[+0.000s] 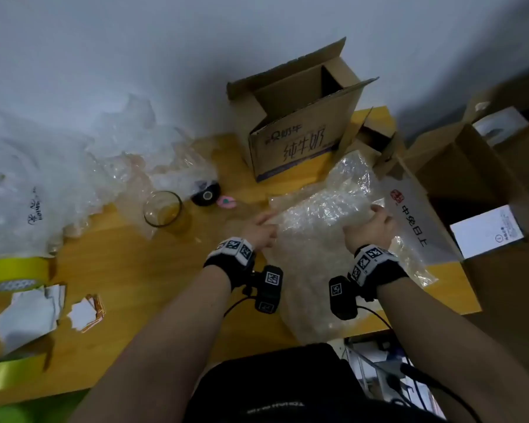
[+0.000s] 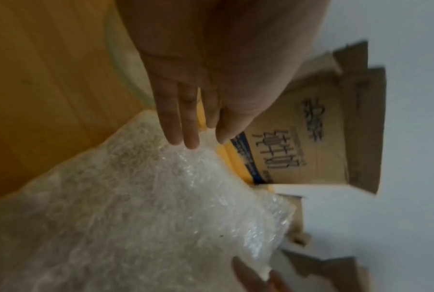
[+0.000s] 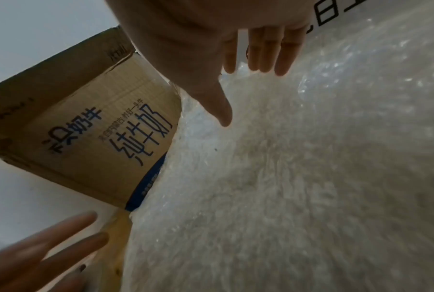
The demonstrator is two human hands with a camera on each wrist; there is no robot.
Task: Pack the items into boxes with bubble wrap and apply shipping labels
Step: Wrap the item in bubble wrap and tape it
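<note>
Head view alone: glass point(image 1: 162, 209), tape roll point(image 1: 13, 273).

Clear, crinkled bubble-wrap sheet point(image 1: 324, 215) glints glossy over the smooth, yellowish wooden tabletop point(image 1: 129, 270); the open brown milk carton point(image 1: 300, 141) is matt corrugated cardboard; the round drinking glass point(image 1: 162, 209) is shiny and transparent

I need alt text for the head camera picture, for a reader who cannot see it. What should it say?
Two hands, the left hand and the right hand, spread flat on a sheet of bubble wrap on a wooden table. Behind stands an open cardboard box; to the left are a glass cup and loose plastic wrap.
</note>
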